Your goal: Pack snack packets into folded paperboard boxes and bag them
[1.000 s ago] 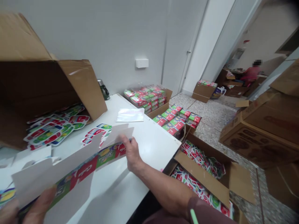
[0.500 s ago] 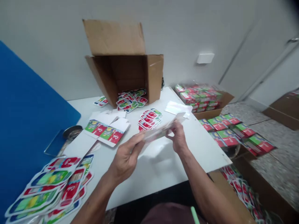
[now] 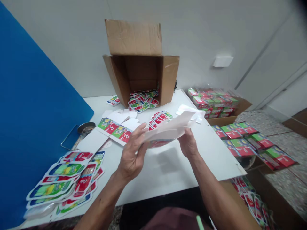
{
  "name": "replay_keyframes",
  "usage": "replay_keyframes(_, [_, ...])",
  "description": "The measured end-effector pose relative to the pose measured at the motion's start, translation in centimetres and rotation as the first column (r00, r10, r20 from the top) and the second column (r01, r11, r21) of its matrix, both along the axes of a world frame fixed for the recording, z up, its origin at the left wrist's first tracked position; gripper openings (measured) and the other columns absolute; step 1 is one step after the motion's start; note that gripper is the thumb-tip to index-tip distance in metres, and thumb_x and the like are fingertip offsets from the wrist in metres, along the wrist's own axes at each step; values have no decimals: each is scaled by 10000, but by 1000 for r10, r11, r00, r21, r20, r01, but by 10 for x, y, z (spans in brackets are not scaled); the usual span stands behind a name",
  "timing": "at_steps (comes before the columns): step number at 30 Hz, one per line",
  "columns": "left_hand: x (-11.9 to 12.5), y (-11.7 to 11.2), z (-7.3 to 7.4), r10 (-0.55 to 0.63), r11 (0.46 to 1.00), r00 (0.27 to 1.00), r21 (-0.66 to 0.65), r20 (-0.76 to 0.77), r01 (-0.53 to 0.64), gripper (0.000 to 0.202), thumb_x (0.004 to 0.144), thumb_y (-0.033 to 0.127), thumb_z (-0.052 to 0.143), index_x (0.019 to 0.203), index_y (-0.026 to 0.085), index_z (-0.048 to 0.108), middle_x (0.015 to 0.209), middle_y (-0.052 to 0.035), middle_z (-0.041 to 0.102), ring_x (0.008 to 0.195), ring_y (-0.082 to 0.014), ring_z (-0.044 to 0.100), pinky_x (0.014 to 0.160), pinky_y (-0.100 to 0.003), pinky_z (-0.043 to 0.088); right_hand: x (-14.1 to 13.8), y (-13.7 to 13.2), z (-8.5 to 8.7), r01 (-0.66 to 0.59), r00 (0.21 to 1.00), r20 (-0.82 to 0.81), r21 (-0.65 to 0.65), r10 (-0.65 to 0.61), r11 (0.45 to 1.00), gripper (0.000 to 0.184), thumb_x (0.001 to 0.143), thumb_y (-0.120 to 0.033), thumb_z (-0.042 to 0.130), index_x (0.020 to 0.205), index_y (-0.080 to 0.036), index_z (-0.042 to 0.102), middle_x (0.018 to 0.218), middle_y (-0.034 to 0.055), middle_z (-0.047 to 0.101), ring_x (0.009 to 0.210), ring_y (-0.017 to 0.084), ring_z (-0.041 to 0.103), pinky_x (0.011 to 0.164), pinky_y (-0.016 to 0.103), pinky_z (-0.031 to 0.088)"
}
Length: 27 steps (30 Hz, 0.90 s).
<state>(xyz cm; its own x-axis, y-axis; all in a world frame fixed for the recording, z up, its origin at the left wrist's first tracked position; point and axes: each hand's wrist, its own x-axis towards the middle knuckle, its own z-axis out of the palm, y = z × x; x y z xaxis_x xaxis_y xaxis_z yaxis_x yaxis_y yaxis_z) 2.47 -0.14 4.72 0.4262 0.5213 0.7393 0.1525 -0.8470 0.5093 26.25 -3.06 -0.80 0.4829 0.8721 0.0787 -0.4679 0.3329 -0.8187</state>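
Reaching forward over the table (image 3: pixel 211 159), left hand (image 3: pixel 130 159) and right hand (image 3: pixel 188 144) clamp fingers (image 3: pixel 138 133) on a carton (image 3: pixel 165 133).

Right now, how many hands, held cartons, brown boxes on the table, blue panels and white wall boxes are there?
Left hand and right hand: 2
Held carton: 1
Brown box: 1
Blue panel: 1
White wall box: 1
Total: 6
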Motion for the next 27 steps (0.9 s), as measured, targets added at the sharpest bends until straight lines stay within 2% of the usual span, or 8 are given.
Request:
replay_keyframes(3, [0,-9,2,-92,996,996,10,-18,92,519,1009,92,555,1471,329,533,1664,-101,397,1461,-301,507,1193,-548,455,-2,-2,5,-3,999,-39,57,5,998,590,802,-627,688,1323,-356,625,1340,28,688,1319,321,566,1037,535,515])
replay_keyframes(7, [5,-24,1,-90,996,983,-7,-160,90,462,1011,149,573,1441,319,552,1709,-98,310,1563,-322,338,1234,-567,387,-4,-8,11,-33,999,30,2,33,999,742,789,-677,653,1451,-356,552,1397,40,664,1385,331,527,1067,589,506])
replay_keyframes(10, [9,-31,-9,9,999,978,52,-206,2,378,1038,257,536,1412,291,586,1752,-97,175,1598,-364,227,1248,-625,313,-7,-18,15,-116,985,114,-106,128,987,815,734,-722,626,1417,-278,612,1328,93,697,1306,373,591,1025,600,530])
replay_keyframes(13, [10,-40,-26,177,979,980,120,-88,-166,408,1062,372,456,1430,258,590,1770,-92,72,1606,-409,153,1245,-672,256,-10,-29,12,-192,963,149,-196,223,962,859,624,-725,657,1337,-246,677,1247,121,726,1224,405,637,997,597,531])
replay_keyframes(17, [21,-68,-47,217,958,976,193,-11,-211,361,1051,385,466,1347,281,642,1769,-64,107,1594,-392,217,1243,-681,251,-14,-45,-11,-221,958,116,-283,262,934,863,664,-761,544,1325,-223,682,1205,142,742,1208,408,646,970,607,524])
replay_keyframes(22, [57,-86,-72,162,978,980,148,-116,-145,302,1008,437,558,1170,227,703,1753,-107,180,1573,-386,281,1255,-686,229,-4,-68,-55,-95,985,104,-332,136,939,809,833,-771,348,1250,-193,732,1231,179,742,1159,416,682,950,575,531])
replay_keyframes(25, [62,-80,-103,168,983,983,-55,-78,-173,356,1051,403,463,1055,171,733,1702,-171,301,1555,-361,330,1241,-633,309,14,-81,-68,-102,968,174,-377,179,921,753,797,-711,538,1351,-220,677,1303,138,724,1142,405,699,977,554,530])
replay_keyframes(27, [56,-78,-128,231,954,971,-186,-53,-237,380,1067,350,419,996,164,742,1670,-171,367,1531,-333,383,1222,-589,366,24,-86,-69,-128,939,245,-401,241,907,801,708,-618,711,1411,-242,634,1354,105,707,1166,396,689,1027,544,509])
